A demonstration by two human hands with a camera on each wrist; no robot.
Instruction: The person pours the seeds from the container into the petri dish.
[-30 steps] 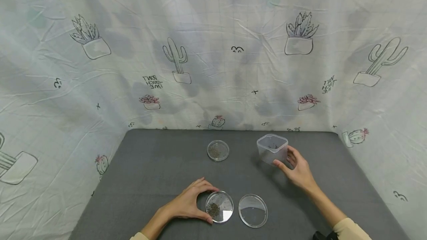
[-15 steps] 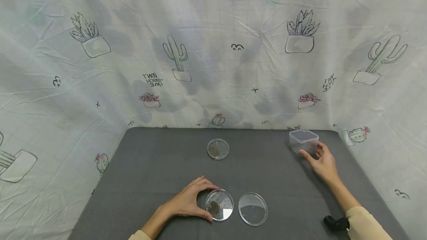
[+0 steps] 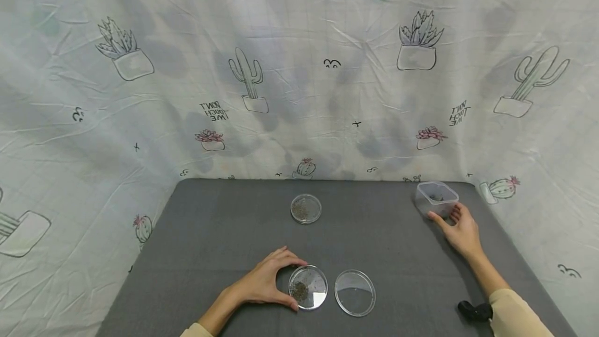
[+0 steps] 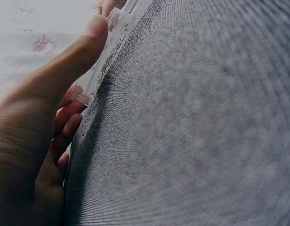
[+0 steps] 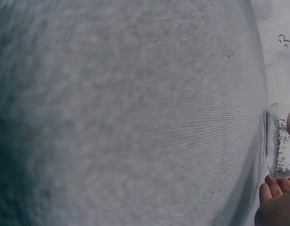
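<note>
My left hand [image 3: 294, 284] grips the rim of a clear petri dish [image 3: 309, 287] with a small heap of dark seeds, near the front of the grey table [image 3: 220, 233]. The left wrist view shows my thumb [image 4: 86, 40] against that dish's edge [image 4: 106, 59]. At the far right corner my right hand [image 3: 444, 213] holds a small clear plastic container [image 3: 436, 196] with a few dark seeds inside, thumb at its front and fingers curled behind. The container [image 5: 276, 150] and my fingertips [image 5: 273, 189] sit at the right edge of the right wrist view.
An empty clear dish [image 3: 354, 293] lies just right of the one I grip. Another small seed dish [image 3: 306, 208] sits mid-table toward the back. A cactus-print cloth [image 3: 299, 92] walls in the table on three sides. A black object [image 3: 472, 310] lies beside my right sleeve.
My right hand has carried the plastic container from right of the middle to the far right corner. My left hand and the dishes have stayed put.
</note>
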